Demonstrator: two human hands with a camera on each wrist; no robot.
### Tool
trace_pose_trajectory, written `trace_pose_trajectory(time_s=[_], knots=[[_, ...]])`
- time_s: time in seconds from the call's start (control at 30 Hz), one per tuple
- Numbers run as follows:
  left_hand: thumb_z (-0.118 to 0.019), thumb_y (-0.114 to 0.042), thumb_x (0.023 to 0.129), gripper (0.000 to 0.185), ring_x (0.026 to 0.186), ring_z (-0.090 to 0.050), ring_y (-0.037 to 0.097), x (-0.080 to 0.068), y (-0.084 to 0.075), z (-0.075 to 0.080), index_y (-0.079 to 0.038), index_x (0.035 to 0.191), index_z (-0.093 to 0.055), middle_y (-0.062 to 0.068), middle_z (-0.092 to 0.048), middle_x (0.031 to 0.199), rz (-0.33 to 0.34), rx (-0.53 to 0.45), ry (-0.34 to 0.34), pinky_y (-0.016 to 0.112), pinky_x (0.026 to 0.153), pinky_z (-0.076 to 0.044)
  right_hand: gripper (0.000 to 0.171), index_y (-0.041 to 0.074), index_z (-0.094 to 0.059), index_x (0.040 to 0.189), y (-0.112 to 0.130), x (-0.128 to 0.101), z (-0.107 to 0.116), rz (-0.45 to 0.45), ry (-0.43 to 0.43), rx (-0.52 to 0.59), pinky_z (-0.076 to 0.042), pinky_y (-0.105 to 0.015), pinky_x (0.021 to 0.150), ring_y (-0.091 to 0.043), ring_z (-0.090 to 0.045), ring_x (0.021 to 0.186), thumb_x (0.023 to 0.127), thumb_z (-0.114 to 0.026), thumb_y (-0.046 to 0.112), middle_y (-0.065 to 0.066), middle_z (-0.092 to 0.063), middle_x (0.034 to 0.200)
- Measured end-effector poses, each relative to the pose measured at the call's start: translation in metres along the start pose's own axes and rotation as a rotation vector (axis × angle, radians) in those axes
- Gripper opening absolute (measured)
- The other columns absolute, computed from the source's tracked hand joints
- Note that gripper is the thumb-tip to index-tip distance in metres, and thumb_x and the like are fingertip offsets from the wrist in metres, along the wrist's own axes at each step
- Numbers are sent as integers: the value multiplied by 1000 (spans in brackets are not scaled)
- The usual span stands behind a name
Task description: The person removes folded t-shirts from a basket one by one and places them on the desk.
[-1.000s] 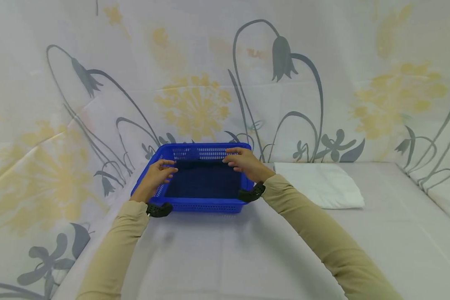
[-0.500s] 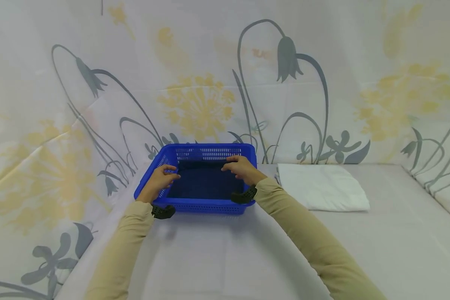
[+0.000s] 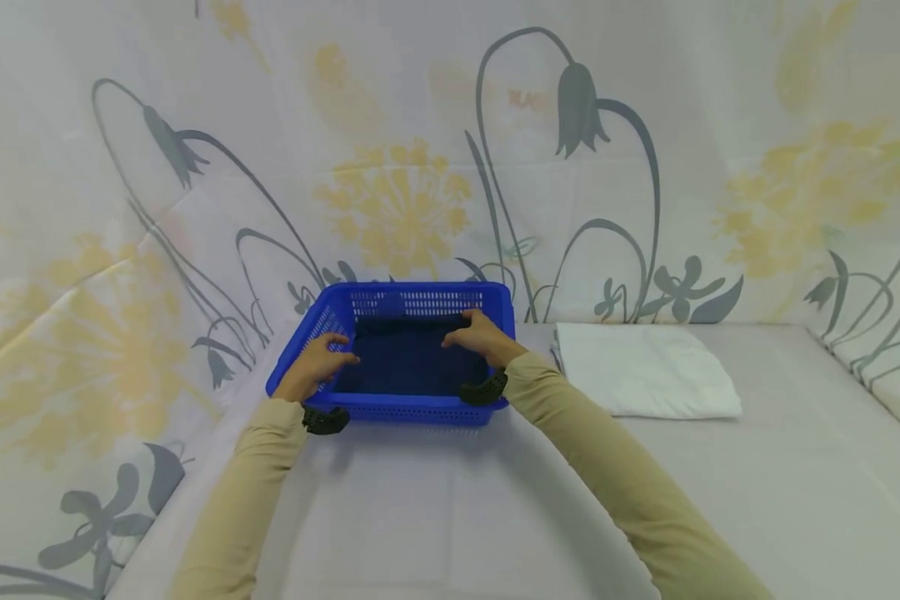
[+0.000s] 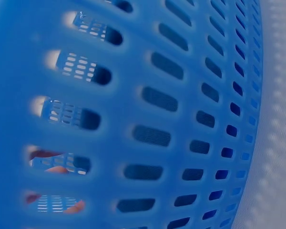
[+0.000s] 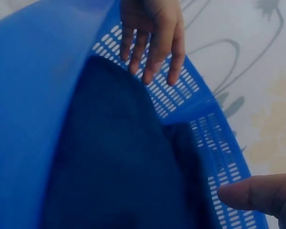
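A blue perforated basket (image 3: 420, 408) stands at the back left of the table, and a dark navy cloth (image 3: 408, 358) lies flat inside it. My left hand (image 3: 321, 357) reaches over the left wall, its straight fingers (image 5: 152, 33) lying on the cloth's edge by the mesh. My right hand (image 3: 478, 335) rests with extended fingers on the cloth near the far right corner. Only one digit (image 5: 257, 193) of it shows in the right wrist view, beside the basket wall (image 5: 219, 157). The left wrist view is filled by the basket's outer wall (image 4: 157, 119).
A folded white cloth (image 3: 645, 367) lies on the table right of the basket. A flower-printed sheet (image 3: 420, 183) hangs close behind and to the left. The pale tabletop (image 3: 457, 517) stretches toward me.
Both hands have sunk a little lower into the basket, and the navy cloth now lies flatter against its bottom.
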State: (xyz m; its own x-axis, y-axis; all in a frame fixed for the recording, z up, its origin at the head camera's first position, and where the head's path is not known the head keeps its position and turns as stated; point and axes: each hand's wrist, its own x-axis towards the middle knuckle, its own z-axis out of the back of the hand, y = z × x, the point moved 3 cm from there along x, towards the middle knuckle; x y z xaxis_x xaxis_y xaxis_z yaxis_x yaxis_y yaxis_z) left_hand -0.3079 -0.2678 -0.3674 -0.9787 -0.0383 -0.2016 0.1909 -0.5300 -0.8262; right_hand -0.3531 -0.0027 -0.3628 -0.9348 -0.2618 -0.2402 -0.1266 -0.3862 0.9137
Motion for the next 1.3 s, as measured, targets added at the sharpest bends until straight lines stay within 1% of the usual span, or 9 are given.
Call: trace_pose_trajectory(time_s=[0.1,0.2,0.27,0.33,0.4,0.47,0.6,1.03,1.3], knots=[[-59,-14,94,59,107,-48,39,0,2,1,3,145,-35,27,-37,141,26,20,17,50,92,-42,82,4,-20,153,0,1,-2,-2,8,-17,-24,-49,110,-37,-21,140,86,-68,12,-19,-19,156],[-60,-14,93,62,77,-55,26,0,2,2,4,146,-33,21,-54,106,33,27,43,38,74,-47,82,4,-20,152,0,1,-3,-8,15,-31,-25,-50,110,-37,-22,140,86,-68,13,-20,-20,155],[-61,-13,92,63,57,-40,15,1,2,3,4,146,-32,9,-46,79,41,30,59,31,60,-39,83,4,-20,152,-1,2,-3,-19,19,-40,-25,-52,109,-38,-22,139,86,-69,14,-20,-21,155],[-61,-13,92,65,56,-34,12,2,2,3,4,146,-31,6,-43,78,53,34,79,29,58,-35,83,5,-20,152,-3,3,-4,-36,24,-45,-27,-56,107,-40,-23,139,86,-69,16,-20,-21,155],[-61,-14,92,67,70,-48,19,4,3,2,4,147,-29,16,-52,99,74,37,102,33,68,-43,83,6,-20,153,-4,5,-5,-55,26,-43,-27,-61,104,-41,-22,139,87,-69,17,-20,-20,155],[-61,-15,92,68,99,-54,32,5,3,1,4,148,-28,25,-44,131,87,42,120,41,86,-46,83,5,-19,153,-5,7,-5,-71,25,-50,-27,-64,103,-42,-22,139,87,-68,17,-20,-19,155],[-62,-15,91,73,136,-24,45,6,4,-2,7,149,-23,30,-18,152,110,29,160,55,105,-31,83,3,-18,153,-7,8,-5,-100,35,-47,-24,-65,104,-42,-19,139,88,-67,18,-20,-17,156],[-60,-8,89,76,140,-17,44,9,6,-2,3,152,-18,29,-11,155,109,-3,211,55,108,-26,87,7,-13,154,-6,11,-6,-207,167,9,-40,-55,98,-47,-22,137,89,-67,23,-22,-13,156],[-60,-2,88,73,140,-17,42,11,8,-3,3,150,-23,29,-11,155,114,-40,222,54,109,-25,85,5,-15,154,-9,12,-8,-175,203,-54,-29,-56,106,-44,-19,139,89,-67,24,-24,-15,156]])
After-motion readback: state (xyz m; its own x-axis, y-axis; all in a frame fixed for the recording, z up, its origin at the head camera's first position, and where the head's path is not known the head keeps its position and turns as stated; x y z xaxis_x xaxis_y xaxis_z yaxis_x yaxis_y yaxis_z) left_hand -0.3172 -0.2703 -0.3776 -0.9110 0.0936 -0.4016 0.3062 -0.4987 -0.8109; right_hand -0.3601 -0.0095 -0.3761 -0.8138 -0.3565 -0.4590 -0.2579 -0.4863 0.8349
